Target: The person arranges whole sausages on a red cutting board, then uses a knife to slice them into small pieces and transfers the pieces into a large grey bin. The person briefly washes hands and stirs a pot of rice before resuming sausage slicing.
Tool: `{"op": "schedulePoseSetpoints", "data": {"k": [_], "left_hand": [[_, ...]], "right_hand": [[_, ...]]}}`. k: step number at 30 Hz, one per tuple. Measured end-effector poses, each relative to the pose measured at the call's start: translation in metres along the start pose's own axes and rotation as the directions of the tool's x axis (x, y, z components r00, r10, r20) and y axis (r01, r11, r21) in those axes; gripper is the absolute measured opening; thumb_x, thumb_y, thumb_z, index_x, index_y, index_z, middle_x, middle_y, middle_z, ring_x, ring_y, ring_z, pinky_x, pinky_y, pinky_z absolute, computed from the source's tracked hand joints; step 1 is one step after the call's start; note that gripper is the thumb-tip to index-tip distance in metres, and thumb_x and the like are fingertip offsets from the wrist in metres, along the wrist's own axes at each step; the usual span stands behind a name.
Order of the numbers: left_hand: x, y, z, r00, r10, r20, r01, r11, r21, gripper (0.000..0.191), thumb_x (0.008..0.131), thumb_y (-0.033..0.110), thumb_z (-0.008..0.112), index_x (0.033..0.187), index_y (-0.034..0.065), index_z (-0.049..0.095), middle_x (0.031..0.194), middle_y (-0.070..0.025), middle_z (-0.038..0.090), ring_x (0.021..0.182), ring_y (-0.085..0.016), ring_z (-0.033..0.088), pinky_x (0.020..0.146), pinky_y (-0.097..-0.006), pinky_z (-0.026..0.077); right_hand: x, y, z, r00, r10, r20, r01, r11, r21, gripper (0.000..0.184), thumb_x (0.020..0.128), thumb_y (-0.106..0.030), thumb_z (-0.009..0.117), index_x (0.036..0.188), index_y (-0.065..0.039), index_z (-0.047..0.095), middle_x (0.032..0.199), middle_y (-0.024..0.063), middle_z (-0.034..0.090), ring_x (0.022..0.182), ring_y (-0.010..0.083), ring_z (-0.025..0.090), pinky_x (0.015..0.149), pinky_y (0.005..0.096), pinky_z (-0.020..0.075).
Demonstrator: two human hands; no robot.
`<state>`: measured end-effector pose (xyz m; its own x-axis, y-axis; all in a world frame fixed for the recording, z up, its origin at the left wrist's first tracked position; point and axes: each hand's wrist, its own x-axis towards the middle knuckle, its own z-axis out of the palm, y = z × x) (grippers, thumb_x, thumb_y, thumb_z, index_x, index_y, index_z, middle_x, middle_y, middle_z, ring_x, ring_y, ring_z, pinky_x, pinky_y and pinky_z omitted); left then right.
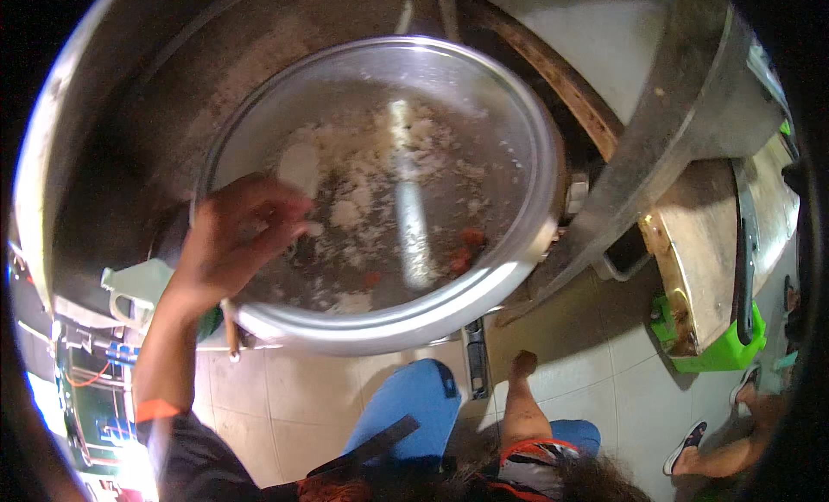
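Note:
My left hand (259, 223), blurred, hovers over the left side of a large round metal pan (414, 333) with a shiny rim. Its fingers are curled towards the thumb, and a small pale bit shows by the fingertips; whether it is held is unclear. White crumbly bits (353, 207) are scattered over the pan's bottom, with a larger pale oval piece (299, 165) near my fingers. Small red pieces (466, 249) lie at the lower right. My right hand (524, 362) is lower down, below the pan and away from it, its fingers too indistinct to read.
A big metal vessel wall (673, 132) curves around the right. Beyond it are a worn board or tabletop (699, 223), a black-handled tool (745, 269) and a bright green container (719, 359). A whitish jug (139, 285) stands at left. Another person's feet (693, 450) show at lower right.

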<state>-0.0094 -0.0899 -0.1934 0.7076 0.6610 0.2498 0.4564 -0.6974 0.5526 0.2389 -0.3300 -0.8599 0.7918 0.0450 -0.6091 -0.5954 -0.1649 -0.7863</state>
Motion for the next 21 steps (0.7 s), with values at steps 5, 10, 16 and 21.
{"op": "schedulePoseSetpoints", "data": {"k": [5, 10, 16, 21], "left_hand": [[0.048, -0.022, -0.004, 0.886, 0.136, 0.444, -0.169, 0.985, 0.036, 0.010, 0.079, 0.007, 0.062, 0.086, 0.0005, 0.061, 0.079, -0.0124, 0.062, 0.075, -0.023, 0.061, 0.069, -0.0335, 0.047], [0.053, -0.038, 0.006, 0.809, 0.213, 0.549, -0.322, 0.940, 0.110, 0.008, 0.077, 0.007, 0.063, 0.081, 0.0014, 0.060, 0.079, -0.0141, 0.062, 0.077, -0.027, 0.061, 0.071, -0.0369, 0.046], [0.051, -0.043, 0.012, 0.777, 0.179, 0.604, -0.282, 0.956, 0.078, 0.014, 0.072, 0.006, 0.066, 0.082, 0.0007, 0.058, 0.077, -0.0134, 0.061, 0.076, -0.027, 0.061, 0.069, -0.0376, 0.046], [0.065, -0.043, 0.040, 0.595, 0.240, 0.767, -0.425, 0.904, 0.046, 0.019, 0.069, 0.006, 0.066, 0.086, 0.0008, 0.058, 0.077, -0.0154, 0.060, 0.076, -0.030, 0.061, 0.067, -0.0398, 0.047]], "right_hand": [[-0.099, -0.135, -0.046, 0.981, -0.045, 0.190, -0.019, 0.946, 0.325, 0.006, 0.085, -0.008, 0.044, 0.082, -0.008, 0.049, 0.074, 0.0002, 0.046, 0.066, 0.0120, 0.045, 0.059, 0.0284, 0.0384], [-0.304, -0.313, -0.051, 0.693, -0.691, 0.203, 0.686, 0.720, 0.108, 0.016, 0.084, -0.010, 0.050, 0.098, -0.006, 0.057, 0.087, 0.0021, 0.058, 0.066, 0.0125, 0.045, 0.060, 0.0246, 0.0367], [-0.444, -0.420, 0.016, -0.222, -0.637, 0.738, 0.896, -0.432, -0.104, 0.048, 0.069, -0.024, 0.069, 0.114, -0.014, 0.058, 0.087, 0.0035, 0.045, 0.074, 0.0205, 0.042, 0.065, 0.0326, 0.0356], [-0.448, -0.414, 0.030, -0.271, -0.653, 0.707, 0.862, -0.492, -0.124, 0.034, 0.073, -0.013, 0.056, 0.106, -0.016, 0.062, 0.088, 0.0040, 0.043, 0.072, 0.0217, 0.040, 0.064, 0.0330, 0.0350]]}}
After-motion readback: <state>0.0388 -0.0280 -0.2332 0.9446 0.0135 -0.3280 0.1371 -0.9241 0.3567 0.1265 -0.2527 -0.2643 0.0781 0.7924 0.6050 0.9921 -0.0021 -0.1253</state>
